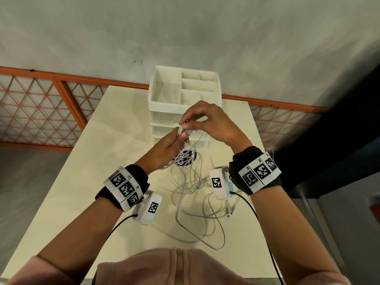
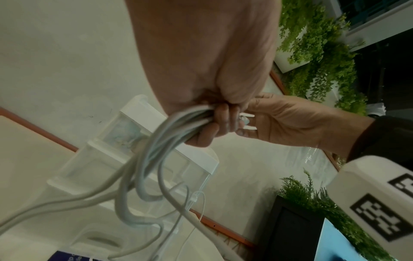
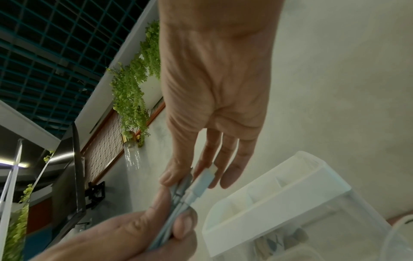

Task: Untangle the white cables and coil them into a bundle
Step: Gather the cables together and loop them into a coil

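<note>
- White cables (image 1: 186, 194) are gripped in the curled left hand (image 1: 164, 150) above the bench (image 1: 86, 182).
- Their ends are pinched by the right hand (image 1: 207, 122) before a white organizer (image 1: 164, 87).

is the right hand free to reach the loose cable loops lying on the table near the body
Probably not yet. The right hand is pinching the connector ends of the white cables that the left hand grips. Nothing blocks the path to the loops on the table; it would have to let go first.
</note>
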### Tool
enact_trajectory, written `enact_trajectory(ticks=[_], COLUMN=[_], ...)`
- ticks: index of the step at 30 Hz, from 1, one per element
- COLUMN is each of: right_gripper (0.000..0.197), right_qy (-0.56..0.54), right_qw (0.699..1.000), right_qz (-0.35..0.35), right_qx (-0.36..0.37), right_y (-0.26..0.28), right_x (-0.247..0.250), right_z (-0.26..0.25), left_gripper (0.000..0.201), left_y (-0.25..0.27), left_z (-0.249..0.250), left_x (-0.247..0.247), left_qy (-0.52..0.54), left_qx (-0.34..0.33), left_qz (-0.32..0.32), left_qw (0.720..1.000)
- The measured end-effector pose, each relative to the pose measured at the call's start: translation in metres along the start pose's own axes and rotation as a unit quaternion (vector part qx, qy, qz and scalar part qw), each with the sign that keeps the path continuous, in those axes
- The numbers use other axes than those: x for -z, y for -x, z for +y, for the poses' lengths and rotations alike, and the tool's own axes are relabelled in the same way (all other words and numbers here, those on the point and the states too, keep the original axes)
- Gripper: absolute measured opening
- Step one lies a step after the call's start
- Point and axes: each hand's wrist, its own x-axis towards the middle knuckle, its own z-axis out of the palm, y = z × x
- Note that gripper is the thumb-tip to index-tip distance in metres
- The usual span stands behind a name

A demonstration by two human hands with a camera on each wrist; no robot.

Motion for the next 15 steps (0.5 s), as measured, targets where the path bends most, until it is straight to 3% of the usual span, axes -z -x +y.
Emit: enact_trajectory(ticks=[9,15], right_gripper=[0.007,0.019], right_qy=[-0.142,-0.16], right_qw=[0.989,0.986], right_qz=[-0.013,0.043], right_qx=[-0.031,-0.031], right_y=[0.0031,0.0013], right_x=[0.0046,-0.0045], right_z=[0.0008,0.0038], left_gripper=[0.029,0.034], left_y=[-0.0006,-0.002], left_z=[-0.0062,-0.0018], left_x=[-0.002,-0.0068], left_qy=[0.077,0.054], left_qx=[0.01,0.007], left_qz=[0.018,-0.042], left_qw=[0.997,0.998])
